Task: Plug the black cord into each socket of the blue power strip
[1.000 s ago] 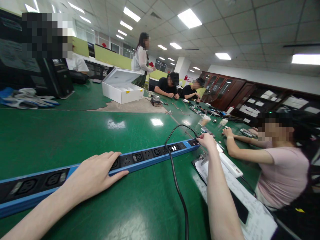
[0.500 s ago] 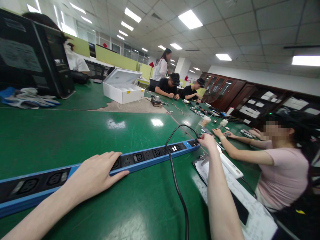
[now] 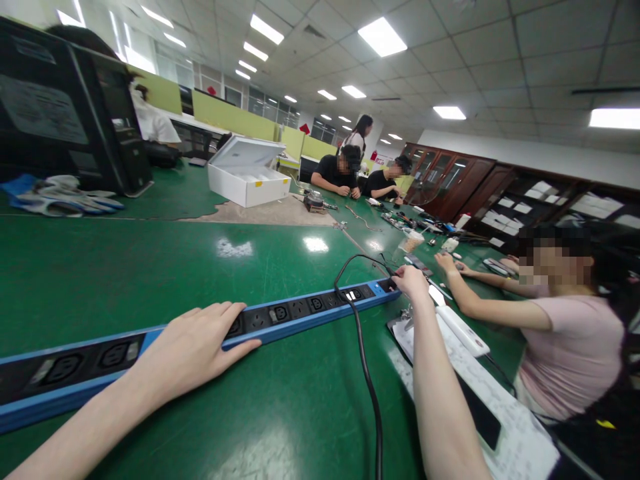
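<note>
A long blue power strip (image 3: 300, 312) with black sockets lies across the green table (image 3: 150, 267). My left hand (image 3: 193, 347) rests flat on its middle, fingers stretched out over the sockets. My right hand (image 3: 411, 280) reaches to the strip's far end, fingers pinched at the end of a black cable (image 3: 367, 380). That cable loops up from the strip's end and runs back toward me over the table.
A clipboard with papers (image 3: 480, 407) and a white bar (image 3: 463, 330) lie under my right arm. A seated person in a pink shirt (image 3: 570, 347) leans on the table at right. A white open box (image 3: 247, 177), gloves (image 3: 65, 200) and a black case (image 3: 65, 120) stand at the back left.
My hands have barely moved; the cable loop now sits lower. A standing person in white has walked away to the far right. The person in pink has shifted a forearm.
</note>
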{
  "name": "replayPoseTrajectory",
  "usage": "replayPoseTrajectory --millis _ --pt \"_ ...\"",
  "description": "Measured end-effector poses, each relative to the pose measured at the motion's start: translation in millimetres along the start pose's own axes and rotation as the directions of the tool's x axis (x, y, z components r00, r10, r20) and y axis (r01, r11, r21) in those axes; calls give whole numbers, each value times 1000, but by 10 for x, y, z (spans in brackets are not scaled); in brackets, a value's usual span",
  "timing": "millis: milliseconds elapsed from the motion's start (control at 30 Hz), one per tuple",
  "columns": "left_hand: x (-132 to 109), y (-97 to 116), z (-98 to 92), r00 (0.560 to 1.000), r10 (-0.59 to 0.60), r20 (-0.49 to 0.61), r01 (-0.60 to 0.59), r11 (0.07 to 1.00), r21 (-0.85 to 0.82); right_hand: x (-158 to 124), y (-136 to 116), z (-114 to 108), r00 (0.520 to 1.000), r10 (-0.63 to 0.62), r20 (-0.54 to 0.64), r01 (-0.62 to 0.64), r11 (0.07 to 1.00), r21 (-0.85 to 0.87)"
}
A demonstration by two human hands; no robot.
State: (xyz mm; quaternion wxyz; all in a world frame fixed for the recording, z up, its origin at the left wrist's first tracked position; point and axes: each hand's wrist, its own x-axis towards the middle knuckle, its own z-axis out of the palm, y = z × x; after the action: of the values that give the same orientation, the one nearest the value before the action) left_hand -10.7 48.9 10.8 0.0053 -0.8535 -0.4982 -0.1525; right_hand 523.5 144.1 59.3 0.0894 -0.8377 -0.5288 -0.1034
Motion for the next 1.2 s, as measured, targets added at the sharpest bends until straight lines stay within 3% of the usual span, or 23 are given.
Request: replayPoseTrajectory --millis 333,500,1200 --pt "6 21 -32 1000 4 -10 -4 1000 1 105 -17 -75 999 13 30 -11 996 -84" --pt "3 21 -38 1000 11 3 -12 1000 7 244 36 -124 994 -41 100 50 995 -90" --pt "-9 4 -4 998 30 -54 -30 1000 0 280 -110 -295 986 -57 158 84 982 -167"
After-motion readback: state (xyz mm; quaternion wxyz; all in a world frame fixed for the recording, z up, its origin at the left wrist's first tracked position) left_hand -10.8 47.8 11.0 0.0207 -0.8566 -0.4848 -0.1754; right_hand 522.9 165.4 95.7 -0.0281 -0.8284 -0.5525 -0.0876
